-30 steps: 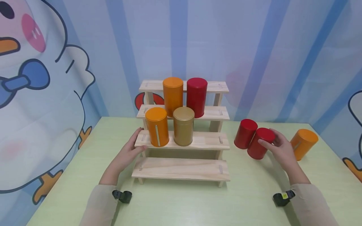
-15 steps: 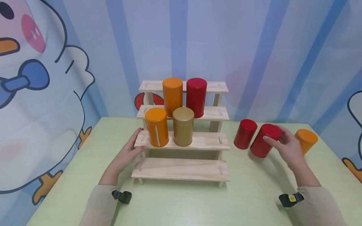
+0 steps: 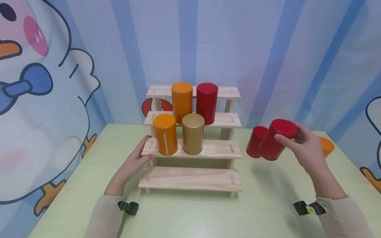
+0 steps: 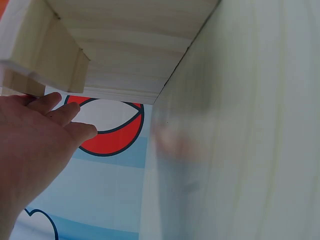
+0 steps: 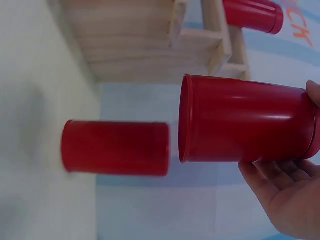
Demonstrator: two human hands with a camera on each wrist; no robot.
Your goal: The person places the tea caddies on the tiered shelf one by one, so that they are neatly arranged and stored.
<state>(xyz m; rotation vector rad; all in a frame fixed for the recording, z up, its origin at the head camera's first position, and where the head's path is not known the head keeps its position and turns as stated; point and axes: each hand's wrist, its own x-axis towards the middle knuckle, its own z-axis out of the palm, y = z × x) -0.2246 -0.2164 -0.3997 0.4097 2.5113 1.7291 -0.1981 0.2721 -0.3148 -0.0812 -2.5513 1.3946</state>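
Observation:
My right hand (image 3: 308,152) holds a red canister (image 3: 272,142) near its lid, with the thumb in front and fingers behind. The canister tilts and hangs above the table, its shadow falling below. In the right wrist view its bottom rim faces another red canister (image 5: 117,148), which stands on the table. My left hand (image 3: 135,162) grips the left end of a stepped wooden stand (image 3: 190,178), thumb at the board's front edge and fingers at its side and rear. Part of that hand shows beneath the boards in the left wrist view.
A lower-middle step holds an orange canister (image 3: 165,134) and a gold canister (image 3: 193,134). Behind them stand an orange canister (image 3: 182,102) and a red canister (image 3: 207,103). Another orange canister (image 3: 326,145) is partly hidden behind my right hand. A printed curtain (image 3: 214,39) hangs behind.
My right hand has lifted the red canister off the table, up and slightly right; it now overlaps the other red canister in view. My left hand has not moved.

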